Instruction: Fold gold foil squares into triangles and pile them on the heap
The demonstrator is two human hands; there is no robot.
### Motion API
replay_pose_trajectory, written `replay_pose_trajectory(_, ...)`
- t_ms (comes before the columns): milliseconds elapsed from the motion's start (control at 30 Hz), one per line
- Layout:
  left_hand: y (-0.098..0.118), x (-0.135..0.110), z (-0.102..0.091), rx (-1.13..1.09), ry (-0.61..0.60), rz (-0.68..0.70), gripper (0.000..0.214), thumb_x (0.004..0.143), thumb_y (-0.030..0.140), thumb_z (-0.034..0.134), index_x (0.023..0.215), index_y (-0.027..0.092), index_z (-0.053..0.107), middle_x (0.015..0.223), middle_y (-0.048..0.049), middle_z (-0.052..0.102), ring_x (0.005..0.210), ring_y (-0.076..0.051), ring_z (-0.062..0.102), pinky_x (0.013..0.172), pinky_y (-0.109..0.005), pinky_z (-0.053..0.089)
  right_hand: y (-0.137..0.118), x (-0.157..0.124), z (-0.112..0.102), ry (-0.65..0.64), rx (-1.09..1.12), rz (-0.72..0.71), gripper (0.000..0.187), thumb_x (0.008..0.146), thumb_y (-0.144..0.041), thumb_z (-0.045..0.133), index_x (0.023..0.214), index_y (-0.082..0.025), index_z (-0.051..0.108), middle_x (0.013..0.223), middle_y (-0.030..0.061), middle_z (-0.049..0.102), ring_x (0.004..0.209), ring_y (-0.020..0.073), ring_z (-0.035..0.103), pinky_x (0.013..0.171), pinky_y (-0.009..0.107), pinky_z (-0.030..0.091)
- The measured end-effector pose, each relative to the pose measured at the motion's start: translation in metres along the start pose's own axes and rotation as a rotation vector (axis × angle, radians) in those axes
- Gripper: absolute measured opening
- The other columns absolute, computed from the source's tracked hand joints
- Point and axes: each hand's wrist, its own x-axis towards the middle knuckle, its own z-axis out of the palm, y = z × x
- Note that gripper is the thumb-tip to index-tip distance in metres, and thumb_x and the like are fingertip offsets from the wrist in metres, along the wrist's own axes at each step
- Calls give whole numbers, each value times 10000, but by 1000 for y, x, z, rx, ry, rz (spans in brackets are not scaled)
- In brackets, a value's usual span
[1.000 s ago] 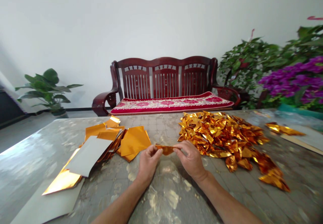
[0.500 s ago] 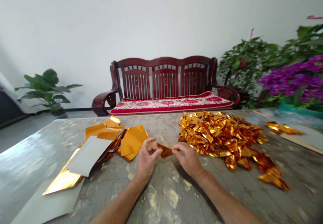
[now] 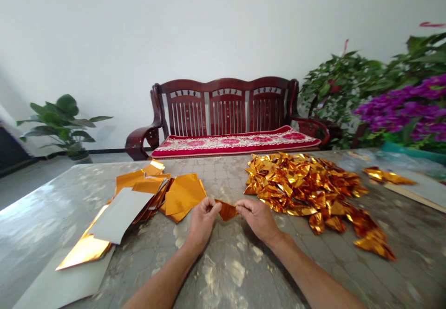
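1. Left of the dark red wooden bench (image 3: 226, 109), well apart from it, a leafy green potted plant (image 3: 57, 123) stands on the floor.
2. In front of the bench's left end, on the mottled grey table (image 3: 42, 193), lie loose gold foil sheets (image 3: 183, 196), some with white backing showing, and a sheet of grey card (image 3: 75, 276) partly beneath them.
3. In front of the bench's middle, the left hand (image 3: 202, 220) is closed in a pinch on the left end of a small folded gold foil piece (image 3: 226, 210).
4. Just right of that, the right hand (image 3: 258, 220) pinches the foil piece's other end, holding it above the table.
5. In front of the bench's right half lies a heap of folded gold foil triangles (image 3: 303, 183), with a few spilling toward the hands.
6. Farther right of the bench, a strip of gold foil (image 3: 388, 175) rests on a pale board (image 3: 418, 190), below a purple-flowered plant (image 3: 400, 109).
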Motion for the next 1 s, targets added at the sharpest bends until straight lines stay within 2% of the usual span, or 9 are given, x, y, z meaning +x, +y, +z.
replay_pose_trajectory(133,2,0,5,-92,-34,-77,328,751,453,681,683,174,522,576,52,516,529,-84,456,533,-193,348,-1,2,-1,-15,-4,24,221,879,-299,541,774,-216,716,609,-20,630,604,146,593,588,235,379)
replay_pose_trajectory(267,5,0,6,-150,-73,-144,370,697,469,729,858,166,592,649,40,594,535,-92,502,533,-194,371,-1,2,-3,-35,-34,34,223,869,-289,539,748,-219,713,584,-27,609,581,141,569,570,236,355)
replay_pose_trajectory(333,5,1,4,-88,-90,-124,345,703,463,725,805,157,605,631,40,573,537,-89,482,531,-192,355,-1,2,-3,-43,-54,35,219,866,-286,541,746,-219,711,593,-27,612,591,141,569,572,236,346)
replay_pose_trajectory(433,2,2,1,39,-64,-66,362,713,447,718,597,163,525,535,61,447,510,-75,388,501,-192,286,-1,3,-3,-68,-66,36,209,859,-276,546,739,-217,706,619,-27,623,615,139,575,579,233,336)
replay_pose_trajectory(500,1,2,-1,45,-65,-56,375,722,442,709,574,169,498,520,67,417,507,-74,363,497,-195,271,0,3,-4,-83,-67,43,205,858,-275,551,737,-215,706,621,-30,623,619,136,576,583,231,329)
replay_pose_trajectory(667,2,4,-4,44,-165,-89,263,713,406,699,705,153,627,620,20,585,563,-107,477,544,-205,352,2,4,-7,-137,-79,29,191,844,-253,563,735,-214,714,626,-33,632,625,130,577,590,228,325)
replay_pose_trajectory(833,12,2,-7,312,-156,52,159,703,324,713,779,189,747,738,-37,712,676,-178,596,645,-250,415,1,3,-8,-181,-110,-37,189,840,-246,576,735,-222,732,648,-22,667,629,137,583,587,231,320)
replay_pose_trajectory(933,21,-4,-5,482,-225,188,113,746,308,689,692,235,756,696,-28,695,692,-185,589,651,-254,381,-1,2,-7,-202,-139,-52,183,832,-234,584,729,-231,736,629,-26,666,608,134,572,573,233,300)
replay_pose_trajectory(1000,25,-7,-3,535,-257,227,109,756,295,682,687,245,750,678,-16,670,674,-174,567,629,-248,346,-2,1,-6,-212,-140,-49,182,824,-219,582,722,-231,732,622,-29,661,604,131,568,570,232,295)
